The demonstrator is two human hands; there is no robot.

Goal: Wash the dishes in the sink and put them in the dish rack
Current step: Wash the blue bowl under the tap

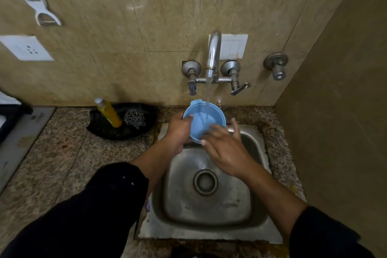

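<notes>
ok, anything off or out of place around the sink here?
Mostly normal: left hand grips the blue bowl under the running tap, right hand touches its inside. Odd bits: orange-brown staining on the counter at the back-right corner of the sink, and the soap bottle leans tilted in the black tray. No dish rack in view.

L hand (178, 133) grips blue bowl (200, 118), tap (214, 52) running

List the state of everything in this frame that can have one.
blue bowl, held over the sink, tilted toward the camera
tap, running, stream falling into the blue bowl
left hand, grips the bowl's rim
right hand, straight fingers touch the bowl
soap bottle, capped, leaning in the black tray
steel scrubber, lying in the tray
sink, wet
</notes>
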